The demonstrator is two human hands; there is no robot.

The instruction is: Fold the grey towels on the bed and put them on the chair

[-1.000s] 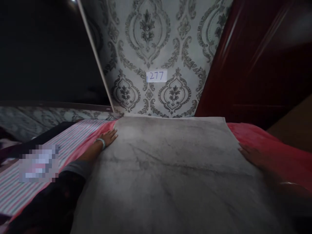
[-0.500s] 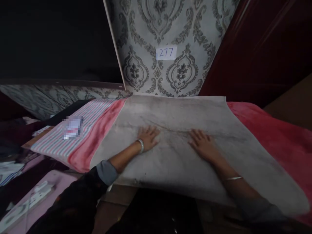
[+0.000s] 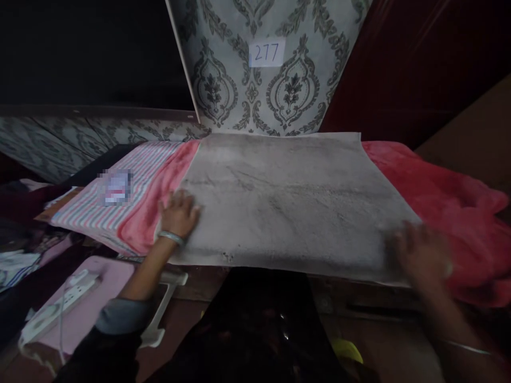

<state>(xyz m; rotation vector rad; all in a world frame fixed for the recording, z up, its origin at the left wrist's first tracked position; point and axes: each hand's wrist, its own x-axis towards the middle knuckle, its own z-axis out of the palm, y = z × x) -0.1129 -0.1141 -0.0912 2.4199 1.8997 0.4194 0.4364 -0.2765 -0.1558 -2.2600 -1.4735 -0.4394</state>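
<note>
A grey cloth (image 3: 271, 213) with faint dark creases and smudges lies flat, spread over other fabrics. My left hand (image 3: 179, 215) rests on its left edge, beside a pink strip, palm down with the fingers apart; a bangle circles the wrist. At the cloth's right edge, close to the red plush blanket (image 3: 443, 197), is my right hand (image 3: 423, 252). Motion blurs it, but its fingers look stretched out with nothing in them. Neither hand grips the cloth.
A striped cloth (image 3: 90, 213) lies on the left, with a blurred-out item on it. A power strip (image 3: 59, 308) sits on a small pink table (image 3: 107, 271). Behind are a patterned wall with a paper marked 277 (image 3: 266, 52) and a dark screen (image 3: 91, 53).
Both hands have moved apart from the cloth's middle, left hand to the left edge, right hand to the right edge. The cloth looks smoother, and the view has tilted down slightly.
</note>
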